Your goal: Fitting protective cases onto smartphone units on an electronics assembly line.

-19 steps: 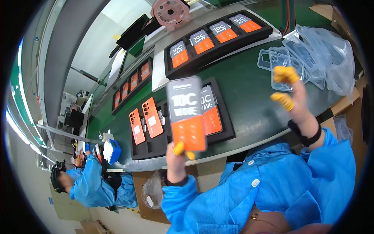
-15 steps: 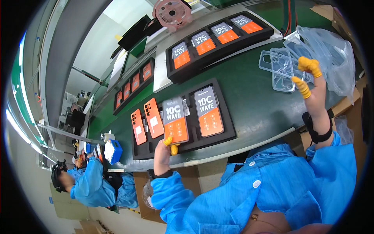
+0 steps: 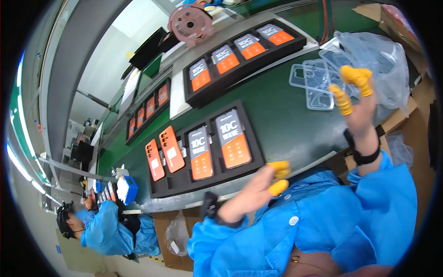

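My left hand (image 3: 258, 189) is over the bench's front edge, its yellow finger cots spread and nothing between them. It is just right of a black foam tray (image 3: 254, 154). In that tray lie two phones with orange backs up, one orange phone (image 3: 171, 150) beside another, plus two with grey-and-orange printed front film, such as the film-covered phone (image 3: 232, 137). At the right, my right hand (image 3: 357, 104) hovers by a loose pile of clear phone cases (image 3: 319, 87). Its thumb and fingers, also in yellow cots, are apart and appear to hold nothing.
Behind is a second black tray (image 3: 191, 99) of film-covered phones; a third tray (image 3: 129, 135) holds orange ones. A pink fan (image 3: 190, 24) stands at the back. A plastic bag (image 3: 392, 74) lies right of the cases. A co-worker (image 3: 104, 226) sits far left by a blue box (image 3: 127, 190).
My left hand has let go of the film-covered phone, which now lies in the tray, and moved right. My right hand stays by the cases. The whole view has shifted slightly.
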The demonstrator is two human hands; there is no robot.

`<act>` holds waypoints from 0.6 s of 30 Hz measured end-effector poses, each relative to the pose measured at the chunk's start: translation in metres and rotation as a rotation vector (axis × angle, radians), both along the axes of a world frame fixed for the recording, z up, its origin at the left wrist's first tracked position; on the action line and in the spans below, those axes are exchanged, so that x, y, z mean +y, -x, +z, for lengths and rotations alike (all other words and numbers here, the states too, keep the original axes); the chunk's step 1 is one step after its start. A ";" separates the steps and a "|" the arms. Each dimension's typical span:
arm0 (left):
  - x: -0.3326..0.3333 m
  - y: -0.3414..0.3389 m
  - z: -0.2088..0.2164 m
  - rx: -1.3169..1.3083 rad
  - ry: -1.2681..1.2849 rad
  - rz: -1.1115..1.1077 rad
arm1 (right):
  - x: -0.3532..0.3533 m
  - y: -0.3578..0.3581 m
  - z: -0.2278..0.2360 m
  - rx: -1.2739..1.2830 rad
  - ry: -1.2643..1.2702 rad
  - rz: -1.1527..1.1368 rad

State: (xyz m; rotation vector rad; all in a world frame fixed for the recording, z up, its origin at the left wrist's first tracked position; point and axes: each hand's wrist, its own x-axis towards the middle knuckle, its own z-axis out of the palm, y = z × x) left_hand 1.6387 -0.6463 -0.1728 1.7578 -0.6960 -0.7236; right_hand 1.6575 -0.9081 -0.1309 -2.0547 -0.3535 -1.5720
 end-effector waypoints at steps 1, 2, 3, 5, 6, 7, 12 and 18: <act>-0.020 0.003 -0.024 0.019 0.153 -0.119 | 0.015 -0.003 0.005 -0.039 0.046 0.026; -0.045 0.009 -0.044 0.166 0.245 -0.130 | 0.028 -0.002 0.009 -0.076 0.090 0.036; -0.069 0.014 -0.061 0.315 0.330 -0.145 | 0.039 -0.003 0.005 -0.116 0.043 0.072; -0.104 0.021 -0.077 0.453 0.515 -0.159 | 0.056 -0.005 0.002 -0.047 -0.118 0.250; -0.113 0.023 -0.080 0.590 0.692 -0.148 | 0.063 -0.007 -0.002 0.083 -0.471 0.473; -0.119 0.022 -0.078 0.604 0.694 -0.171 | 0.063 -0.007 -0.008 0.214 -0.829 0.679; -0.136 0.019 -0.070 1.041 1.033 -0.405 | 0.060 0.009 -0.016 0.512 -1.769 1.721; -0.135 0.040 -0.042 0.827 0.848 -0.035 | 0.068 0.023 -0.001 0.439 -1.415 1.513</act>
